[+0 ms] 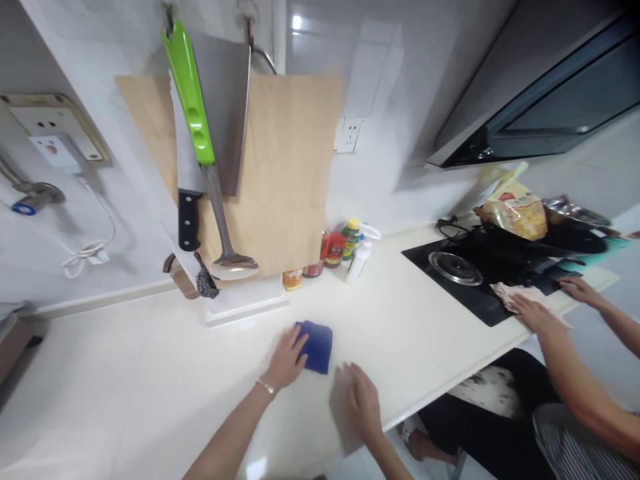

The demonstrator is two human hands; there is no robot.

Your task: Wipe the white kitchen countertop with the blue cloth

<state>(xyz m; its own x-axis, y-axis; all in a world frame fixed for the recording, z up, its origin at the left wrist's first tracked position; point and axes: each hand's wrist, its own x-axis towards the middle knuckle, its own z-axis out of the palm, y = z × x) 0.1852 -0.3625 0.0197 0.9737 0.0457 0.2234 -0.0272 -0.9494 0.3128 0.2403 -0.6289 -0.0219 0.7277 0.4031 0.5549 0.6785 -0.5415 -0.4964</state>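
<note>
Blue cloth (pixel 316 347) lay flat on the counter (pixel 125 400), lower middle of frame. Left hand (pixel 285 359) had its fingertips on the cloth's left edge, seemingly pinning it; right hand (pixel 363 402) lay flat on the counter just beside it, hands apart. Cutting board (pixel 295 167) and cleaver (pixel 220 113) hung on the tiled wall, apparently to keep them off the counter. Gas hob (pixel 450 280) sat right of frame, another person's hands (pixel 533 313) on a rag (pixel 507 293) at its edge.

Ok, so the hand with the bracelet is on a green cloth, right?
Not quite: the head view shows that the cloth is blue, not green. The left hand with the bracelet is on it, as you said.
</note>
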